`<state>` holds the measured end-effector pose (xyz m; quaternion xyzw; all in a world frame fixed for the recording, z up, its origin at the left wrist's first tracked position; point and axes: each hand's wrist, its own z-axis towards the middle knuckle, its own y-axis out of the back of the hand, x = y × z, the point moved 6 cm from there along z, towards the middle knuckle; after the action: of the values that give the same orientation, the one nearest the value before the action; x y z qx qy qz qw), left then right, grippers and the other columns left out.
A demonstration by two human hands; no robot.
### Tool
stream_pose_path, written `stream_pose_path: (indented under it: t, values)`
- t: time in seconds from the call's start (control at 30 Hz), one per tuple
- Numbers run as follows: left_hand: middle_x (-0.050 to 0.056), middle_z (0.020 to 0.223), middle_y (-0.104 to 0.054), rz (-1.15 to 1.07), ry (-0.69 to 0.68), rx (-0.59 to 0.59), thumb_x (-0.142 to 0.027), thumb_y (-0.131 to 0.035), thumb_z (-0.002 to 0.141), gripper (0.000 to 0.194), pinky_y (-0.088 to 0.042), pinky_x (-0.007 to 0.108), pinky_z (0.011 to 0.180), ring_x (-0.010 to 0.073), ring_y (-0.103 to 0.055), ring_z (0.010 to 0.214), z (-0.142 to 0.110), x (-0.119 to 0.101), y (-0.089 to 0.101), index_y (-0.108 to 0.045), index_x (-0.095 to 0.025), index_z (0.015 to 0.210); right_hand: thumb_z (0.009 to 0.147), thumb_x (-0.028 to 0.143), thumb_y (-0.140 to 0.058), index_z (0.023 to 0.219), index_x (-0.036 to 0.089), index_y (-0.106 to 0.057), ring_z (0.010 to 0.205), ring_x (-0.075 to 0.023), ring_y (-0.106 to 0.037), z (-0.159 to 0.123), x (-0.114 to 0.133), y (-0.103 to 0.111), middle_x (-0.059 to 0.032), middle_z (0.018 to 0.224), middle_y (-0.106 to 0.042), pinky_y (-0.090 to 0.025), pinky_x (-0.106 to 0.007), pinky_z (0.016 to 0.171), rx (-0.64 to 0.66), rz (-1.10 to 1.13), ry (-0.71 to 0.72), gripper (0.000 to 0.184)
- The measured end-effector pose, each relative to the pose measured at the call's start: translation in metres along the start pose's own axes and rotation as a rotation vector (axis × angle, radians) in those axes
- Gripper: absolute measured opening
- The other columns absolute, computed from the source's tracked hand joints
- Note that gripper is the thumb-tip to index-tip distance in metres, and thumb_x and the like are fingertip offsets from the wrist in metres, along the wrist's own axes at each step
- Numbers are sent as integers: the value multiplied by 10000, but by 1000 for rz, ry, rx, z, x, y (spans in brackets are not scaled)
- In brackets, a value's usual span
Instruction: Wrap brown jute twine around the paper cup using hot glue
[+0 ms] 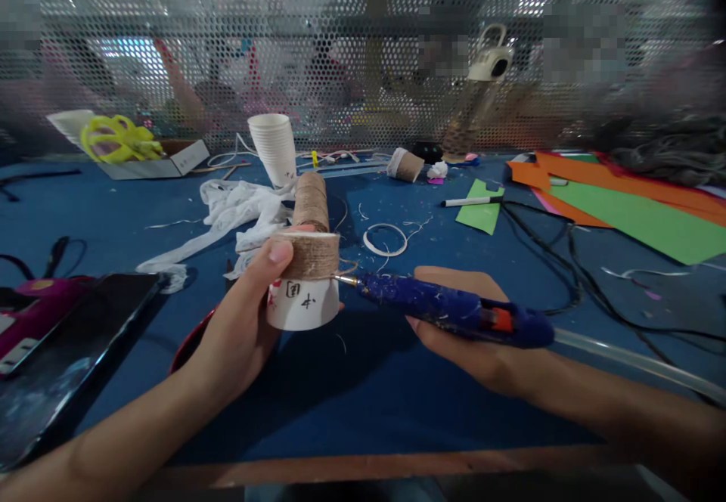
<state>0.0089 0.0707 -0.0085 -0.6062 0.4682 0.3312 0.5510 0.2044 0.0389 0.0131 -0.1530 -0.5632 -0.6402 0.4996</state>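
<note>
My left hand (249,320) is closed around a white paper cup (303,307) whose upper part is wrapped in brown twine. Dark characters and a red print show on the bare lower part. My right hand (470,328) grips a blue hot glue gun (431,302), with a clear glue stick running out of its back end. The gun's metal nozzle points left and meets the cup at the lower edge of the twine. A spool of twine (311,198) stands just behind the cup, and a loose strand shows by the nozzle.
White gauzy fabric (243,211) and a stack of paper cups (273,147) lie behind my left hand. A white ring (385,240), a marker (472,202) and coloured paper (640,215) are farther right. At left lies a phone (85,358); a perforated screen (352,56) closes off the back.
</note>
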Motion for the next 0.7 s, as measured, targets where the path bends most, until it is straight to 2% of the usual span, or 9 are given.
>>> stream_pose_path:
  t: [0.17,0.33,0.53,0.63,0.7]
  values:
    - [80,1014,-748,12,5,5,-364,-596,872,364,-590,343,663,288,-702,920,1,1,-1,-666,-234,1205,784,96,-571,633,211,-414,552,-105,-438,0,1,0,42,617,-460,-321,-262,523,18,-9,-44,246]
    - [85,1022,-753,16,13,-7,-397,-593,871,340,-581,328,638,286,-706,908,-1,-2,-3,-695,-231,1149,787,108,-570,630,207,-430,550,-100,-449,-1,-2,-1,44,617,-465,-330,-257,522,3,13,-19,232]
    - [74,965,-763,-15,-29,-26,-412,-595,888,295,-594,314,683,229,-709,810,3,-4,-2,-728,-204,1049,776,93,-581,620,205,-430,555,-99,-443,0,-2,0,43,616,-463,-314,-258,519,-1,-16,4,244]
    - [64,926,-773,-39,-11,-53,-412,-614,886,314,-581,266,683,201,-708,797,5,-1,1,-723,-176,1063,775,80,-590,629,213,-432,533,-98,-424,0,3,1,44,620,-470,-306,-263,505,10,-36,13,253]
    - [57,915,-774,-29,4,-49,-416,-624,883,331,-568,255,668,194,-705,780,6,1,2,-717,-180,1096,803,116,-590,647,219,-458,515,-101,-429,-1,4,4,42,612,-484,-322,-265,497,-35,-13,16,228]
